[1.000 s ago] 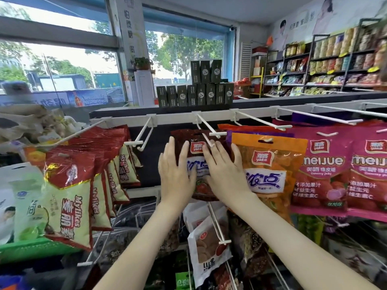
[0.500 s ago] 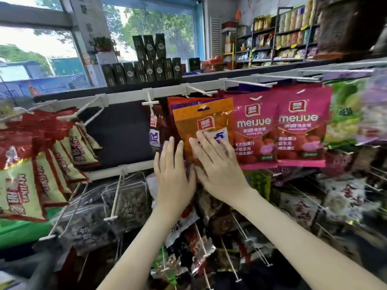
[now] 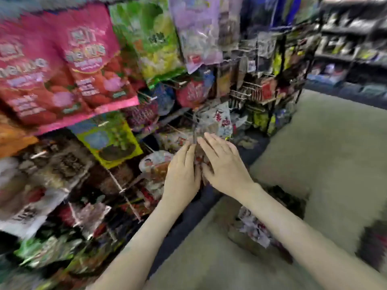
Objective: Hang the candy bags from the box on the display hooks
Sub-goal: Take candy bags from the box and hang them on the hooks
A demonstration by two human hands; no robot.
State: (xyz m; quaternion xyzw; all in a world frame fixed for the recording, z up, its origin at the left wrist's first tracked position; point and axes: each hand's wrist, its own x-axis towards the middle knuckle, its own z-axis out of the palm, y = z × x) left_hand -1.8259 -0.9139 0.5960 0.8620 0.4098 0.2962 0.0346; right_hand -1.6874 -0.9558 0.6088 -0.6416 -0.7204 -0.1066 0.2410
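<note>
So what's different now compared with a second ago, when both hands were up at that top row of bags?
Both hands have dropped from the top row to a lower part of the rack: the left hand and right hand now meet, close together, by some small bags. The view has swung down and right, showing floor. The pink bags still hang on top; blur hides any grip.

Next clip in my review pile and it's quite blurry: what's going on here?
A person stands at a shop's snack rack, both arms stretched forward. The left hand and right hand are close together in front of the lower hooks, fingers spread, with a small packet between them; the blur hides whether either hand grips it. Pink candy bags hang at upper left. A box with more packets sits on the floor below the right arm.
</note>
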